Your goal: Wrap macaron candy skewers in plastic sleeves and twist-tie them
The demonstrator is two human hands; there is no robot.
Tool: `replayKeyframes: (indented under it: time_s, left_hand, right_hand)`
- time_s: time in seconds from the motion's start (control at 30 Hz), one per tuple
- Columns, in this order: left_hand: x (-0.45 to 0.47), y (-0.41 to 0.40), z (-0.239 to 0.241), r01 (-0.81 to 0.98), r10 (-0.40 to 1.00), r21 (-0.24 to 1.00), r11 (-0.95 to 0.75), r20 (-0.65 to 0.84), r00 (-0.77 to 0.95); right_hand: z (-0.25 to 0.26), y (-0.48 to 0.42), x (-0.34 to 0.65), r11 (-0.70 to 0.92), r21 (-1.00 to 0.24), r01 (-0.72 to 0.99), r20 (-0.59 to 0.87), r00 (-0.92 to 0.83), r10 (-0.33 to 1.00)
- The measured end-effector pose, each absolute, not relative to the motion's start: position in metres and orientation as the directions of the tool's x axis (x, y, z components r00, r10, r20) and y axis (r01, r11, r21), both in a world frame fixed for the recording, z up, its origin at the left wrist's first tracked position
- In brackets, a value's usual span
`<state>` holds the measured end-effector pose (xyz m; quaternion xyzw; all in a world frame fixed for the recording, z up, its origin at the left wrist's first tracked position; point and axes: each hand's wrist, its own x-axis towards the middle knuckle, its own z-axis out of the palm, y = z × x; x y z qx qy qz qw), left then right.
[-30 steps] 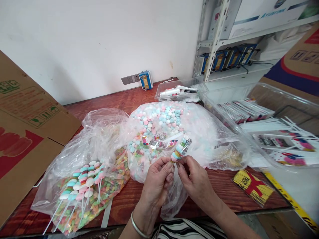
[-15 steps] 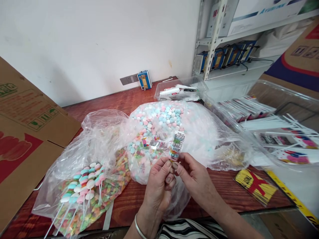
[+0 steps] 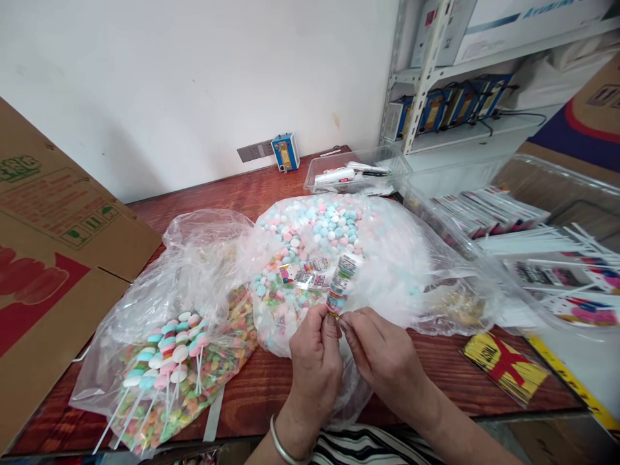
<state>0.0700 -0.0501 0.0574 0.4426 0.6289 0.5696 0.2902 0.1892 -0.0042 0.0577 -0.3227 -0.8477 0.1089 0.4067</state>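
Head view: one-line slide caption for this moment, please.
Left hand grips a wrapped candy by its lower end, right hand fingering that end, sweets bagged behind.

Both hands [image 3: 317, 361] pinch the base of a wrapped candy stack [image 3: 341, 283].

A clear, printed candy packet [image 3: 340, 283] is leaning slightly right, nearly upright, above the bench [image 3: 254, 400] toward its front edge.

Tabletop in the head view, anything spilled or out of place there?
Nothing looks clearly spilled. One mild oddity: a loose printed wrapper lies on the bag of pastel candies, apart from similar printed pieces in the clear bin. The wrapped candy being held shows no damage I can make out.
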Motion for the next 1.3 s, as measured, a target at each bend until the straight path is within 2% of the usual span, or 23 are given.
replayKeyframes:
  time_s: [0.1,0.17,0.43,0.53,0.6,0.73,0.83,0.9,0.93,1.0,1.07,1.1,1.2,1.23,1.3]
  left_hand:
    - [0.072,-0.05,0.061,0.004,0.906,1.0,0.014,-0.011,-0.423]
    - [0.073,-0.049,0.063,-0.072,0.905,0.997,0.017,-0.046,-0.422]
    - [0.075,-0.048,0.065,-0.027,0.903,1.0,-0.012,-0.001,-0.43]
    - [0.074,-0.047,0.064,0.009,0.912,0.999,-0.053,0.052,-0.408]
    - [0.068,-0.045,0.066,0.054,0.923,0.99,-0.133,0.143,-0.358]
    - [0.045,-0.042,0.081,0.195,0.908,0.927,-0.322,0.36,-0.214]
    - [0.032,-0.055,0.102,0.294,0.867,0.872,-0.391,0.456,-0.201]
    - [0.031,-0.07,0.117,0.317,0.855,0.862,-0.395,0.471,-0.218]
    - [0.033,-0.076,0.122,0.306,0.886,0.88,-0.364,0.429,-0.178]
    - [0.038,-0.084,0.129,0.268,0.975,0.938,-0.219,0.223,0.016]
    - [0.043,-0.083,0.128,0.183,0.991,0.981,-0.067,0.044,0.13]
    - [0.045,-0.08,0.126,0.095,0.994,0.995,-0.018,0.007,0.111]
    - [0.045,-0.069,0.12,-0.174,0.998,0.983,-0.055,0.052,-0.025]
    - [0.044,-0.068,0.12,-0.181,0.993,0.977,-0.116,0.112,-0.032]
    - [0.041,-0.07,0.12,-0.026,0.968,0.969,-0.247,0.248,0.029]
  right_hand:
    - [0.057,-0.004,0.186,0.679,-0.645,0.35,0.556,-0.394,0.731]
    - [0.058,-0.005,0.185,0.621,-0.728,0.29,0.523,-0.351,0.777]
    - [0.065,-0.004,0.179,0.465,-0.857,0.221,0.394,-0.299,0.869]
    - [0.066,-0.004,0.179,0.419,-0.876,0.239,0.351,-0.281,0.893]
    - [0.07,-0.006,0.182,0.373,-0.908,0.192,0.313,-0.28,0.907]
    - [0.078,-0.011,0.187,0.113,-0.992,-0.056,0.126,-0.483,0.866]
    - [0.082,-0.008,0.19,-0.022,-0.993,-0.116,0.047,-0.559,0.828]
    - [0.085,-0.003,0.193,0.017,-0.991,-0.13,0.075,-0.456,0.887]
    - [0.088,-0.001,0.195,0.066,-0.989,-0.131,0.111,-0.375,0.92]
    - [0.095,-0.002,0.199,0.192,-0.977,-0.09,0.209,-0.25,0.945]
    - [0.102,-0.008,0.201,0.341,-0.94,-0.014,0.331,-0.277,0.902]
    - [0.103,-0.013,0.201,0.416,-0.909,0.021,0.385,-0.338,0.859]
    - [0.094,-0.024,0.199,0.518,-0.851,0.086,0.418,-0.485,0.768]
    - [0.088,-0.025,0.199,0.482,-0.871,0.096,0.379,-0.492,0.783]
    - [0.073,-0.02,0.201,0.329,-0.941,0.077,0.254,-0.484,0.838]
